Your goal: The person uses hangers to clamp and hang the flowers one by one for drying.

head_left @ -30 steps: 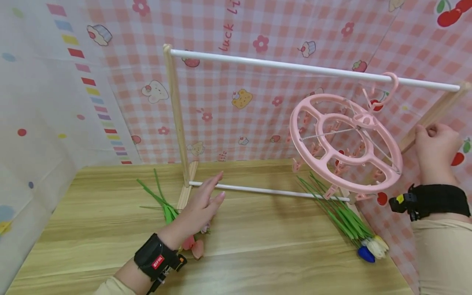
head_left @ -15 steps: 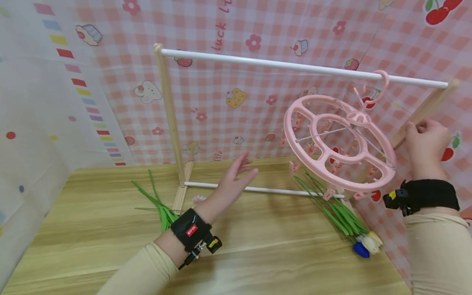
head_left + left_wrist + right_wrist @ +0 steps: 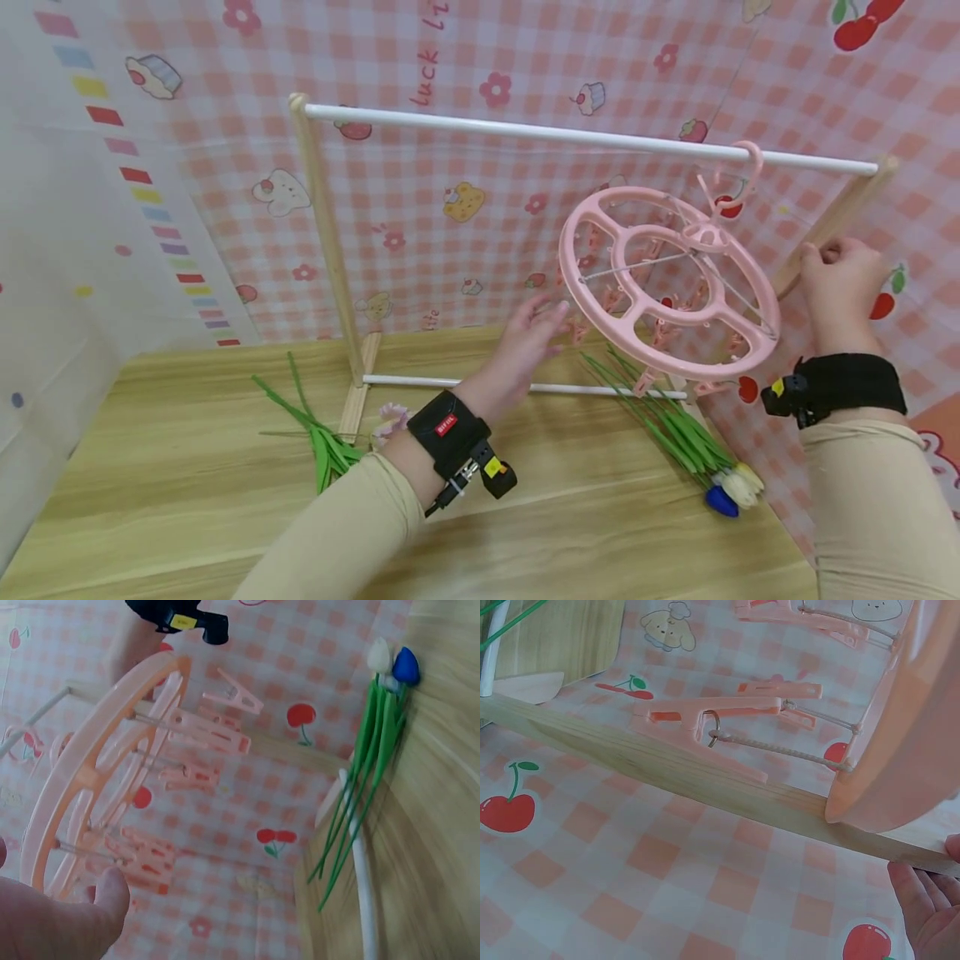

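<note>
A pink round clip hanger [image 3: 667,287] hangs tilted by its hook [image 3: 738,171] from the white top rail [image 3: 585,136] of a wooden rack. My left hand [image 3: 536,325] is raised with straight fingers just by the hanger's lower left rim, holding nothing. In the left wrist view its fingertips [image 3: 109,889] are close under the hanger [image 3: 112,750] and its pink clips [image 3: 210,735]. My right hand [image 3: 836,275] grips the rack's slanted right wooden post [image 3: 832,221]. The right wrist view shows that post [image 3: 667,769], a dangling clip [image 3: 712,720] and my fingertips [image 3: 930,900].
Artificial flowers with green stems [image 3: 675,425] and white and blue heads [image 3: 727,492] lie on the wooden table under the hanger. Another bunch [image 3: 315,425] lies by the left post [image 3: 322,242]. Pink checked cloth walls close in behind and at the right.
My left hand has lifted off the table near the left bunch and moved up and right to the hanger's rim. The right hand has stayed on the post.
</note>
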`<state>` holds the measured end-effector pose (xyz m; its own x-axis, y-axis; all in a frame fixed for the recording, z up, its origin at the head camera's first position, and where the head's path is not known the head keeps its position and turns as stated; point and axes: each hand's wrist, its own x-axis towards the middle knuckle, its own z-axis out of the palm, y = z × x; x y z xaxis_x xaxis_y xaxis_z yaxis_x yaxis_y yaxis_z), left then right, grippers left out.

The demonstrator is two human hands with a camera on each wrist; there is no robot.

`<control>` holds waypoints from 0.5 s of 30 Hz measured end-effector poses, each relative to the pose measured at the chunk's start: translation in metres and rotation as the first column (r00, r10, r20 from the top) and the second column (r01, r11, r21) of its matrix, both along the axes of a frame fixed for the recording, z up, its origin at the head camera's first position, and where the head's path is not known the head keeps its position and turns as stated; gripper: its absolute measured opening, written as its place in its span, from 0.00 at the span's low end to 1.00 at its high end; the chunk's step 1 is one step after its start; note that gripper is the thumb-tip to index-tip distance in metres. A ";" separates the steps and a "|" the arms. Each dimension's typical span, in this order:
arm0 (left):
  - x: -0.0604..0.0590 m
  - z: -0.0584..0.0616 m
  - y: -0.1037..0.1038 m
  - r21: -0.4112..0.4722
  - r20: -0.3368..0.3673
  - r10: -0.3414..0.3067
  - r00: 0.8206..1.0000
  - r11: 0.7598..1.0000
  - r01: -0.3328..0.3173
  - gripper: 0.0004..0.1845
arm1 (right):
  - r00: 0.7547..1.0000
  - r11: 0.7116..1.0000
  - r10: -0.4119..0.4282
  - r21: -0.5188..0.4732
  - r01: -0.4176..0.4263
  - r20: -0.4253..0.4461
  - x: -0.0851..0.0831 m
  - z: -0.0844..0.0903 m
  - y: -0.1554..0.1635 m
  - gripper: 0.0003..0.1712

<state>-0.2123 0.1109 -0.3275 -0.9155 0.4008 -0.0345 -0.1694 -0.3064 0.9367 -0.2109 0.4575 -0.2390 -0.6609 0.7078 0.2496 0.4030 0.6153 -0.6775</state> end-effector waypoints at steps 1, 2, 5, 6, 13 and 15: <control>0.001 0.002 0.004 0.017 0.005 -0.002 1.000 1.000 0.001 0.32 | 1.000 1.000 0.006 -0.003 -0.006 -0.003 0.001 0.000 0.000 0.31; 0.002 0.004 0.008 0.033 0.007 -0.003 1.000 0.999 0.003 0.31 | 1.000 1.000 0.006 -0.002 -0.006 -0.007 0.001 0.001 0.001 0.31; 0.004 0.009 0.019 0.054 -0.006 0.003 1.000 0.999 -0.003 0.32 | 1.000 1.000 0.005 0.022 -0.005 -0.017 0.003 0.001 0.003 0.31; 0.004 0.010 0.021 0.055 -0.010 0.010 1.000 0.998 -0.009 0.32 | 1.000 1.000 0.005 0.026 -0.004 -0.021 0.003 0.001 0.004 0.30; 0.001 0.013 0.026 -0.007 -0.029 0.068 0.997 0.998 -0.069 0.30 | 1.000 1.000 0.009 0.021 -0.009 -0.013 0.001 -0.002 0.001 0.30; 0.000 0.014 0.026 -0.022 -0.042 0.071 0.997 0.997 -0.072 0.30 | 1.000 1.000 0.005 0.009 -0.005 -0.014 0.000 -0.002 0.000 0.31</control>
